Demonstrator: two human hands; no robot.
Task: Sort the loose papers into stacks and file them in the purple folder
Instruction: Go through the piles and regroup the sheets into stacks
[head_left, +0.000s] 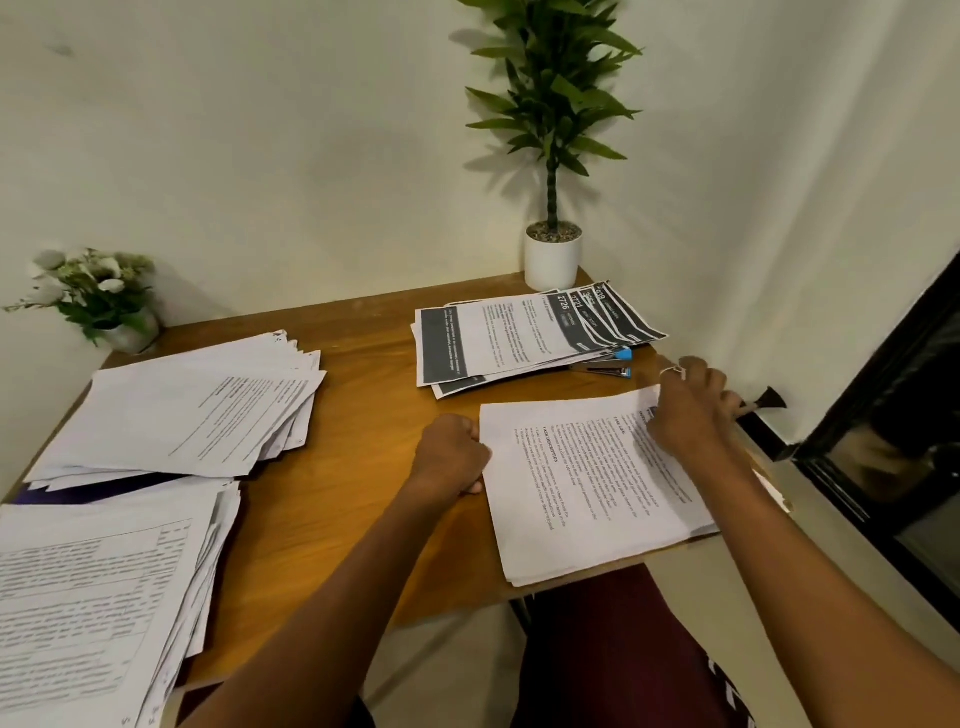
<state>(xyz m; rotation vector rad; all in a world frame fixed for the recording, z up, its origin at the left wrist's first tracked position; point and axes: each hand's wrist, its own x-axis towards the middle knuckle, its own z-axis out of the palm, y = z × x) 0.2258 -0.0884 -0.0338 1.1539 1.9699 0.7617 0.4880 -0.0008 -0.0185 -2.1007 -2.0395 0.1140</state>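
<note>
The paper stack (587, 499) is lying at the near right of the table (363, 467). The right hand (691, 410) is curling its fingers over the far corner. The left hand (452, 457) is pushing a curled fist against the side, likely to make the edges even. I cannot tell if its fingers are pinching. The purple folder (78, 491) is peeking out from under the left piles (197, 410), and its inside is hidden.
</note>
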